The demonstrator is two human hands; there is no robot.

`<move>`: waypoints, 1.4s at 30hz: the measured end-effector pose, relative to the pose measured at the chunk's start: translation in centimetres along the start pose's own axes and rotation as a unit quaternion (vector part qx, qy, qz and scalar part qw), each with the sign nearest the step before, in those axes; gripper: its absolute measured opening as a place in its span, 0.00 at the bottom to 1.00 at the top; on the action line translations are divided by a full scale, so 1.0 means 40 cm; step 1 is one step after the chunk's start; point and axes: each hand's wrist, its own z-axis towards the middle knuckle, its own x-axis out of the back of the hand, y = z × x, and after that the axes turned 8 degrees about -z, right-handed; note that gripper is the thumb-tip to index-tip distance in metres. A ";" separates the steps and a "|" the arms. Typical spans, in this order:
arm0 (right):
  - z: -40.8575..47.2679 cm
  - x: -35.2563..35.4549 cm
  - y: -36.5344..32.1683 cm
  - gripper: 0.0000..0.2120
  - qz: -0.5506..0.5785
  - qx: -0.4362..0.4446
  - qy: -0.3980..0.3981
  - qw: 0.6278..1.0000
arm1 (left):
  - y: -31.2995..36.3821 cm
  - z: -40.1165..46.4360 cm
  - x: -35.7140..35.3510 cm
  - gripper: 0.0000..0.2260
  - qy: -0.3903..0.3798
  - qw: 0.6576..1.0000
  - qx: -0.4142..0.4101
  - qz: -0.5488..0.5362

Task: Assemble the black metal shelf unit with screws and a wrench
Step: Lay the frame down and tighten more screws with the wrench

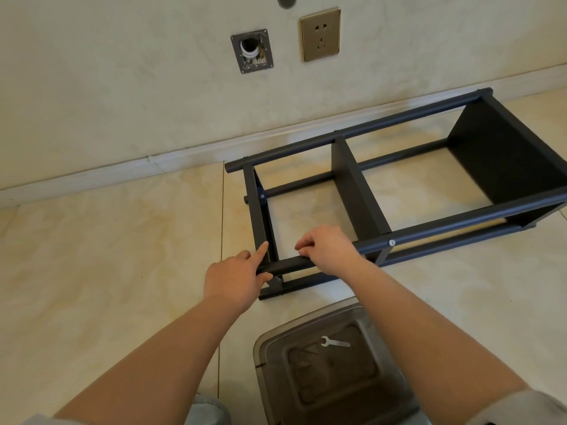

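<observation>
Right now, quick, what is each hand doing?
Left hand: holds the end of the near top bar of the black shelf unit, forefinger pointing out.
Right hand: fingers curled, resting on that bar; grip unclear.

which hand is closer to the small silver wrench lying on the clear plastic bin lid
Right. The right hand rests on the black metal shelf frame almost straight beyond the wrench on the lid; the left hand is farther left, at the frame's corner.
</observation>
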 end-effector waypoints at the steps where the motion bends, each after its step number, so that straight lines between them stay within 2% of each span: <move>1: 0.012 -0.011 -0.004 0.13 -0.013 0.001 -0.005 1.000 | -0.008 -0.002 -0.001 0.27 -0.003 1.000 -0.001 0.004; 8: 0.054 -0.036 -0.061 0.11 -0.003 0.034 -0.068 0.997 | -0.098 -0.015 -0.015 0.31 -0.027 0.997 0.059 -0.040; 15: 0.070 -0.064 -0.075 0.12 0.017 0.054 -0.129 0.990 | -0.173 -0.033 -0.015 0.19 -0.097 0.992 0.051 -0.057; 19: 0.090 -0.085 -0.067 0.11 0.074 0.022 -0.157 0.985 | -0.183 -0.044 -0.024 0.16 -0.109 0.988 0.053 -0.101; 27: 0.150 -0.130 -0.106 0.12 0.044 0.000 -0.179 0.983 | -0.186 -0.032 -0.014 0.10 -0.172 0.965 0.073 -0.183; 30: 0.167 -0.135 -0.116 0.12 0.124 -0.028 -0.215 0.968 | -0.192 -0.038 -0.011 0.11 -0.159 0.962 0.080 -0.208; 34: 0.166 -0.138 -0.133 0.12 0.276 -0.075 -0.259 0.922 | -0.193 -0.049 -0.003 0.09 -0.152 0.948 0.103 -0.260; 36: 0.164 -0.144 -0.137 0.12 0.287 -0.082 -0.268 0.916 | -0.189 -0.057 0.003 0.08 -0.154 0.946 0.104 -0.265; 39: 0.157 -0.153 -0.143 0.14 0.171 -0.050 -0.247 0.952 | -0.182 -0.073 0.010 0.12 -0.147 0.947 0.110 -0.264; 42: 0.152 -0.165 -0.149 0.15 0.098 -0.035 -0.248 0.963 | -0.175 -0.090 0.009 0.29 -0.132 0.945 0.110 -0.279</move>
